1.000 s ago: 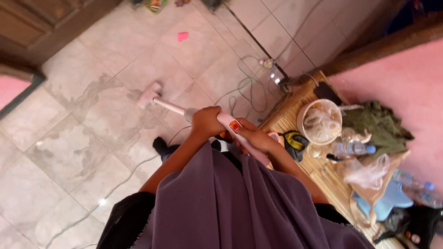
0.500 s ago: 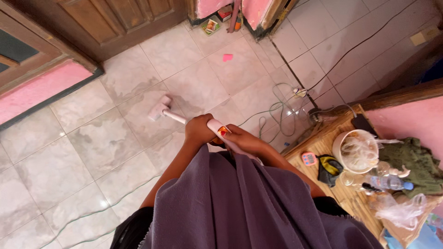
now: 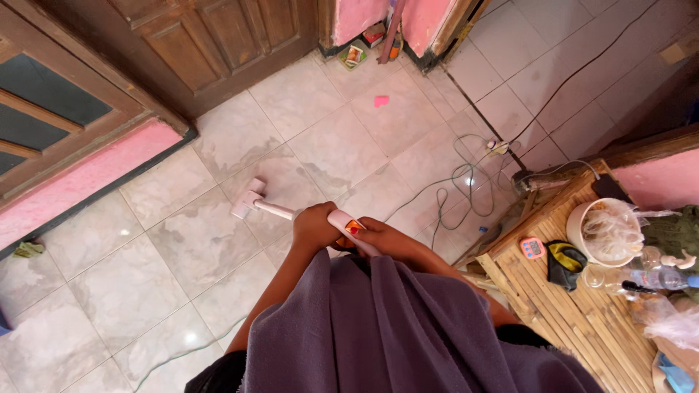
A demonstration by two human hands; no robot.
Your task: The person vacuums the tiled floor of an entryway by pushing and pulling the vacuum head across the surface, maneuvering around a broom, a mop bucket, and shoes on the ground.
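Both hands grip a pale pink stick vacuum cleaner. My left hand wraps the tube just below the handle. My right hand closes on the handle, beside an orange and red button. The thin tube slopes down and away to the floor head, which rests on a wet-looking grey marble tile. A purple shawl hangs below my arms and hides my body and feet.
A bamboo table at right holds a white bucket, a plastic bottle, a small timer and cloths. Cables loop on the floor beside it. A wooden door and a pink wall stand ahead. A pink scrap lies on the tiles.
The view has tilted up and left, so the door and pink wall show more. The floor head has stayed close to the same tile while both hands kept their grip.
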